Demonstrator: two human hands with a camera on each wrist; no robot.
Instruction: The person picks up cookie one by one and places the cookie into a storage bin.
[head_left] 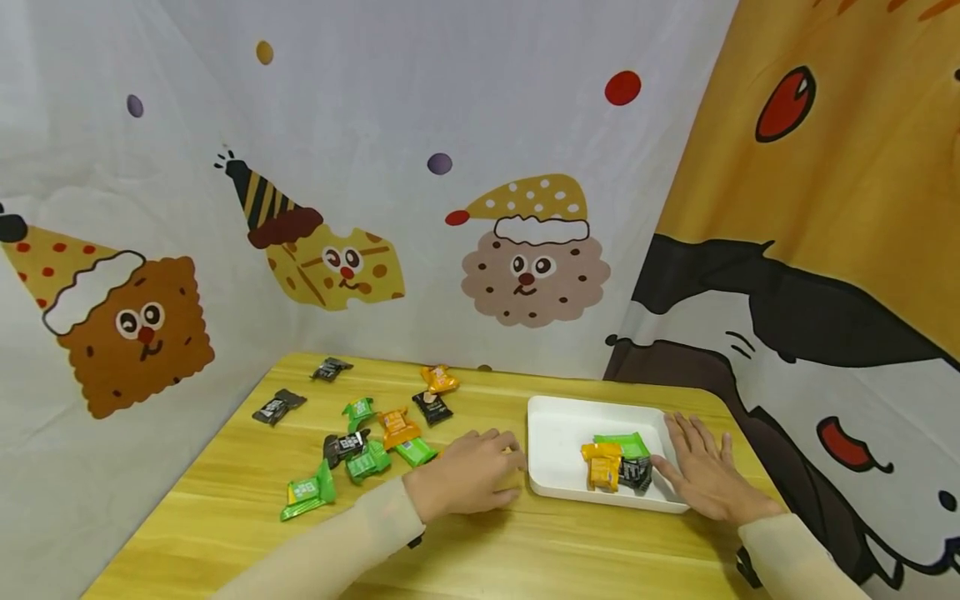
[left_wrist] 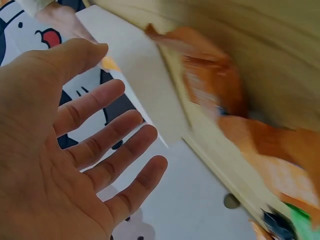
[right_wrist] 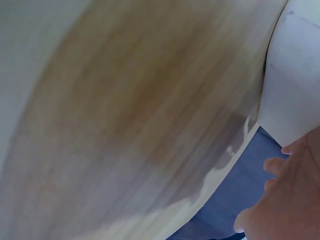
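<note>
My left hand (head_left: pixel 476 475) is over the table just left of the white tray (head_left: pixel 555 483), fingers apart and nothing in them. In the left wrist view, an orange-wrapped snack (left_wrist: pixel 215 75) and a second orange wrapper (left_wrist: pixel 280 165) lie beyond its fingertips, partly blurred. My right hand (head_left: pixel 708 475) rests at the tray's right end, fingers fairly straight and the thumb at the rim. Inside the tray sit an orange packet (head_left: pixel 602 468), a green packet (head_left: pixel 624 444) and a black packet (head_left: pixel 636 473), close together. In the right wrist view the right hand (right_wrist: pixel 290 195) shows beside the tray's white wall (right_wrist: pixel 295 80).
Left of the tray, more wrapped snacks are scattered: orange (head_left: pixel 397 427), green (head_left: pixel 309 492) and black (head_left: pixel 279 406) ones among several. The yellow wood-grain table (head_left: pixel 225 492) ends at a printed cloth backdrop (head_left: pixel 420 208) at the back and sides.
</note>
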